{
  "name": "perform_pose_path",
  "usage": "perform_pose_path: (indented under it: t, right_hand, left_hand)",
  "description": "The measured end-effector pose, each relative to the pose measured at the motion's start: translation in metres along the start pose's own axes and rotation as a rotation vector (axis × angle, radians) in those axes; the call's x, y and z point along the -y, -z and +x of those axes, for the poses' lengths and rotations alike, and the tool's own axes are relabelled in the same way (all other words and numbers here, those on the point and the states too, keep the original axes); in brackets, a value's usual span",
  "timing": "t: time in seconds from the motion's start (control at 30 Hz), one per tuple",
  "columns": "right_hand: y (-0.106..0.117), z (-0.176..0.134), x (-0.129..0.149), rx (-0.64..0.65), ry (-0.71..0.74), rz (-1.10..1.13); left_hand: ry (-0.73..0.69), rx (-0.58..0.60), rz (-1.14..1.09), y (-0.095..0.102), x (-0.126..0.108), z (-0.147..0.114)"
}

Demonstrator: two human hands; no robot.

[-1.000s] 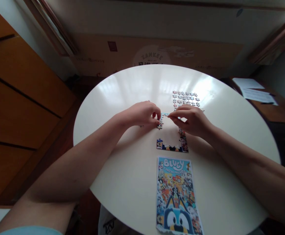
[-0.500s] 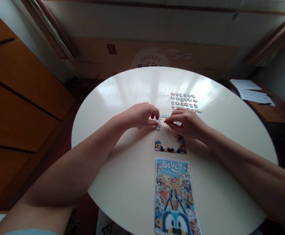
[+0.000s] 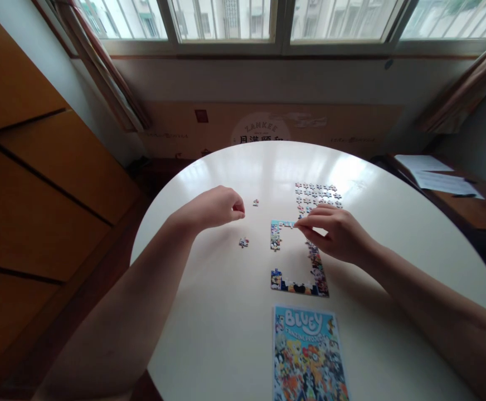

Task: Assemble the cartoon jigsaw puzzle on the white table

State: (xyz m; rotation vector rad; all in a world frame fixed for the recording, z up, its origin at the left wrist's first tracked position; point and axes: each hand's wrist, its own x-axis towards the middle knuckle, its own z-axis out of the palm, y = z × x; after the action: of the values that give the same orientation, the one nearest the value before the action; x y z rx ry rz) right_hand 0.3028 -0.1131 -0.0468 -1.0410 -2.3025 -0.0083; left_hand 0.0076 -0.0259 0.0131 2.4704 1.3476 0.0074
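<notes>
My left hand hovers over the table, left of the puzzle, with thumb and fingers pinched together; anything between them is hidden. A loose jigsaw piece lies just right of its fingertips, and a loose cluster of jigsaw pieces lies below it. My right hand reaches over the top right of the partly joined jigsaw border. Its thumb and index tips meet at the border's top edge, and I cannot make out what is in them. The border's left side has a gap, and its top right is covered by my hand.
Rows of loose jigsaw pieces lie beyond my right hand. A colourful Bluey picture sheet lies nearest me on the white oval table. Papers rest on a side desk at right. Windows stand ahead.
The view has tilted up, bringing the windows in. My left hand has moved left, away from the puzzle border, uncovering the loose piece. My right hand stays by the border, its fingertips now at the top edge.
</notes>
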Motion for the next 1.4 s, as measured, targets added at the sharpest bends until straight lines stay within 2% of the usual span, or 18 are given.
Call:
perform_pose_path:
  t: [0.07, 0.2, 0.3, 0.37, 0.53, 0.7, 1.13, 1.4]
  right_hand:
    - [0.001, 0.000, -0.002, -0.002, -0.009, 0.007]
    - [0.000, -0.001, -0.004, -0.009, -0.040, 0.042]
    - [-0.002, -0.001, -0.005, -0.011, -0.073, 0.078]
    - [-0.003, -0.001, -0.005, -0.009, -0.084, 0.083]
    - [-0.004, -0.001, -0.005, -0.016, -0.087, 0.101]
    - [-0.004, 0.001, -0.002, -0.008, -0.090, 0.102]
    - [-0.007, 0.003, 0.003, 0.007, -0.075, 0.061]
    - [-0.007, 0.004, 0.003, 0.010, -0.072, 0.063]
  left_hand:
    - [0.042, 0.064, 0.035, 0.004, 0.000, -0.005]
    - [0.157, 0.108, 0.133, 0.011, -0.002, -0.011]
    - [0.155, 0.112, 0.150, 0.010, -0.004, -0.010]
    - [0.126, 0.070, 0.160, 0.004, -0.005, -0.005]
    - [0.099, -0.130, 0.178, -0.018, -0.006, 0.012]
    - [0.056, -0.210, 0.093, -0.037, -0.006, 0.026]
    - [-0.023, -0.301, -0.024, -0.051, 0.008, 0.042]
    - [-0.014, -0.311, -0.042, -0.049, 0.008, 0.046]
